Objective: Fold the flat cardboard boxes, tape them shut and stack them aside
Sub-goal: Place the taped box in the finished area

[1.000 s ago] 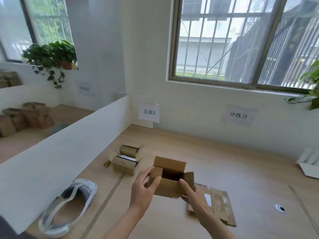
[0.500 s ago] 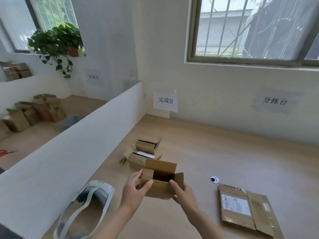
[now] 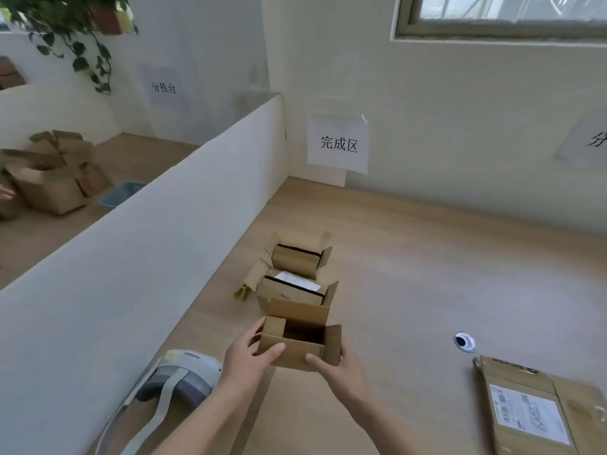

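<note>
A small folded cardboard box (image 3: 297, 351) with its top flaps open is held above the wooden table between both hands. My left hand (image 3: 251, 357) grips its left side, thumb on the front face. My right hand (image 3: 341, 371) grips its right front corner from below. Just beyond it two more folded boxes stand in a row on the table, the nearer box (image 3: 292, 290) with a white label and the farther box (image 3: 300, 257). A flat cardboard box (image 3: 538, 412) with a shipping label lies at the lower right.
A white partition wall (image 3: 147, 244) runs along the table's left edge. A grey-white headset (image 3: 177, 379) lies at the lower left. A cable hole (image 3: 463, 340) sits in the wooden table (image 3: 427, 274). A paper sign (image 3: 338, 144) hangs on the back wall. More boxes (image 3: 49, 172) sit beyond the partition.
Both hands have carried the open box to the left and forward, toward the two boxes on the table. The view has turned left and down, so the flat box sits further right.
</note>
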The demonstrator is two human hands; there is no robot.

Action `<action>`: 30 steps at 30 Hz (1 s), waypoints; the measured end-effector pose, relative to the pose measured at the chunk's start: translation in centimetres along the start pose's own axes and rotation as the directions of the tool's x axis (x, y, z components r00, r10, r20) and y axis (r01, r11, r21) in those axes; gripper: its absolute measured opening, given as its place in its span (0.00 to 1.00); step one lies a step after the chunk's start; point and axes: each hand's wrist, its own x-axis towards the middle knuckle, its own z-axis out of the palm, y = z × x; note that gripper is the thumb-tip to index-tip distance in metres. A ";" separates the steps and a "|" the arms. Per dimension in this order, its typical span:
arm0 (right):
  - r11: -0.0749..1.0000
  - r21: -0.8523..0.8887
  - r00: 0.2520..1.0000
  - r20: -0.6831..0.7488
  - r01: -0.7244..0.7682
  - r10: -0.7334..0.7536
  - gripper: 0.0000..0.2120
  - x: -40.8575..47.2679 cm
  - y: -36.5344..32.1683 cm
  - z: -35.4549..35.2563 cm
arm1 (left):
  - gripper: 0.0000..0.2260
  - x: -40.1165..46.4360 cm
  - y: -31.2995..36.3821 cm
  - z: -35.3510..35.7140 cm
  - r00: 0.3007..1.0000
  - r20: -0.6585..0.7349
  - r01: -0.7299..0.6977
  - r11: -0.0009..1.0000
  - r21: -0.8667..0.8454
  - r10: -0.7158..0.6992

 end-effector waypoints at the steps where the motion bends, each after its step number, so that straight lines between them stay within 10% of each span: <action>1: 1.000 -0.005 1.000 0.007 -0.011 0.011 0.24 0.8 0.2 0.7 | 0.32 1.0 -0.6 -0.2 1.000 0.002 0.003 1.000 0.011 -0.003; 30: 0.971 -0.174 0.957 -0.269 -0.162 0.111 0.43 11.7 4.4 12.6 | 0.38 17.9 -11.7 -4.9 0.969 0.247 -0.024 0.999 0.036 0.015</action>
